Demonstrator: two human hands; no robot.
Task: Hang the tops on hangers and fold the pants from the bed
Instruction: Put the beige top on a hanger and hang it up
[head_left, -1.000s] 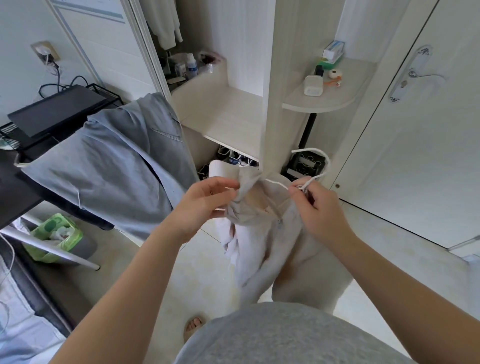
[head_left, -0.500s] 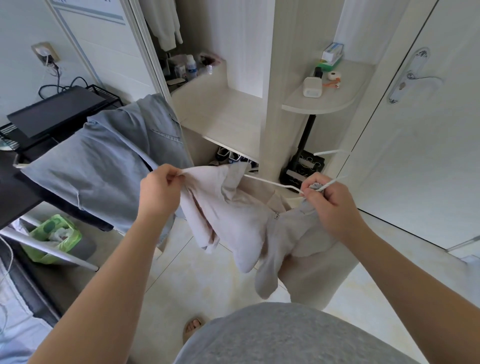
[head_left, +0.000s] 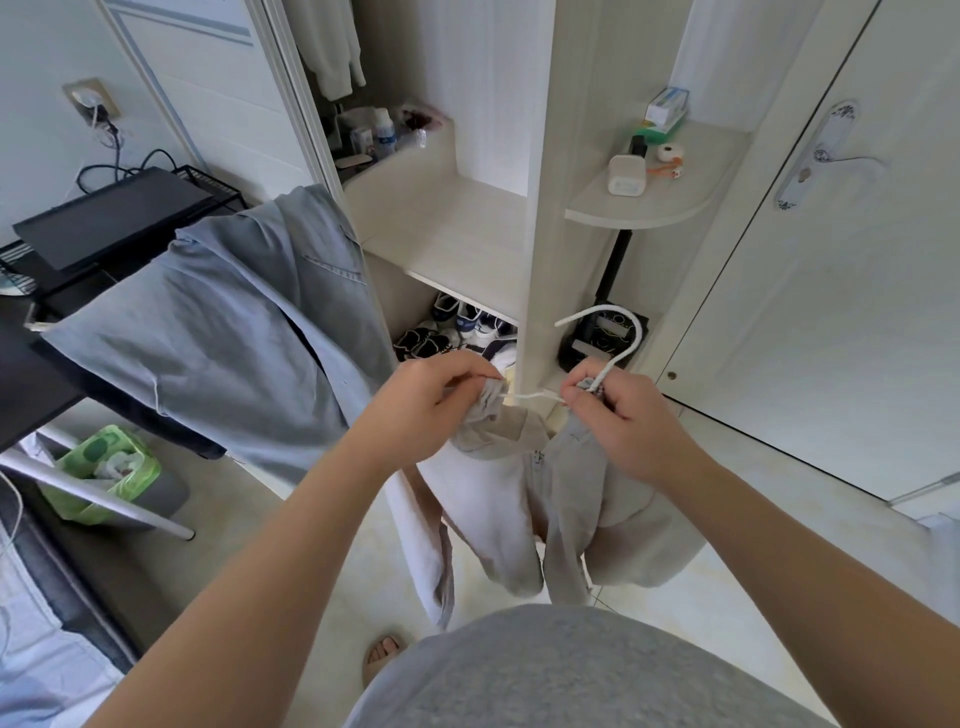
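No legible txt, box (head_left: 667, 105) on shelf (head_left: 655, 210) w/ print too blurred, bottle (head_left: 384, 136) label unreadable

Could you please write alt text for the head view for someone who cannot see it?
Two hands fit a beige top onto a white hanger: the left hand pinches the fabric, the right hand grips the hanger's neck. A blue-grey garment hangs at left.

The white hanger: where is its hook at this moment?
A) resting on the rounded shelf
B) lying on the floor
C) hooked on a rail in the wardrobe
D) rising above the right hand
D: the hook of the white hanger curves up from the right hand, which grips its neck together with the beige top.
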